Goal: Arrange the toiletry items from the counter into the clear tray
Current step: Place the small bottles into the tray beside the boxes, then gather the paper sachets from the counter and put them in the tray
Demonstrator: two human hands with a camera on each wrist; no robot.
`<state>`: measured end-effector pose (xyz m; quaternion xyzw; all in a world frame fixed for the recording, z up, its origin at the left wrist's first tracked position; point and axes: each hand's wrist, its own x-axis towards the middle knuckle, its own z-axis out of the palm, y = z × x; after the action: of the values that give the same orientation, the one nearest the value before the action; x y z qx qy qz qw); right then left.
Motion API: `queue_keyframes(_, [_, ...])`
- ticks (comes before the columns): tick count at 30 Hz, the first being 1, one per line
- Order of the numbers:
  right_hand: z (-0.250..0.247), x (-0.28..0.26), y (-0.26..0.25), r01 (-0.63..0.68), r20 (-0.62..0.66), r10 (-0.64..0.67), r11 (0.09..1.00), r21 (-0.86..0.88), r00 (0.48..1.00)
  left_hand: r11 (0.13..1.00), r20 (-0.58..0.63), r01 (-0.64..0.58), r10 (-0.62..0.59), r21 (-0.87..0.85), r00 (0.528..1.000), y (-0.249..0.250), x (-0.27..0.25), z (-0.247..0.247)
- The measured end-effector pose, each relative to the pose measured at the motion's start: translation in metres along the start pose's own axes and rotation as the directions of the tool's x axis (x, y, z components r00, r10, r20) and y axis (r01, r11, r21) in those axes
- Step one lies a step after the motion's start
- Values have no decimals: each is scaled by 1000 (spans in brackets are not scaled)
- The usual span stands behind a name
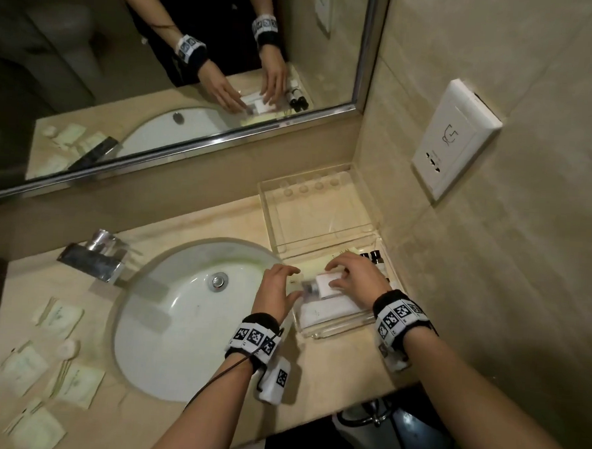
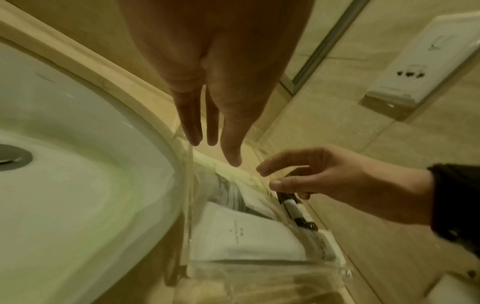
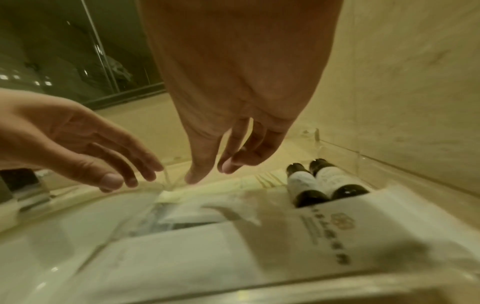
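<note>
Beige tiled walls (image 1: 493, 234), mirror (image 1: 159, 62), white sink (image 1: 179, 321)

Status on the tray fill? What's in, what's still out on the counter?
Done: two dark bottles and white packets lie in the clear tray. In hand: nothing gripped; left hand and right hand hover open over the tray. Left: pale sachets and a round white item sit left of the sink.

Head view looking steeply down on counter, both wrist views close, along fingers, sharing clear tray (image 1: 333, 329)
</note>
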<state>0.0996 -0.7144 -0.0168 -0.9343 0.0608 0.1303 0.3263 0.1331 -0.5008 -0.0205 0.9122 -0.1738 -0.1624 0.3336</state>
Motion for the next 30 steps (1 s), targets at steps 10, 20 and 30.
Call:
queue_keyframes(10, [58, 18, -132, 318, -30, -320, 919, 235, 947, 927, -231, 319, -360, -195, 904, -57, -89, -89])
queue_keyframes(20, [142, 22, -272, 451, 190, -512, 844, 289, 837, 775, -380, 532, -631, -340, 677, -139, -190, -161])
queue_keyframes(30, [247, 29, -366, 409, 372, -453, 892, 195, 810, 630, -377, 681, -774, -373, 509, -254, -256, -214])
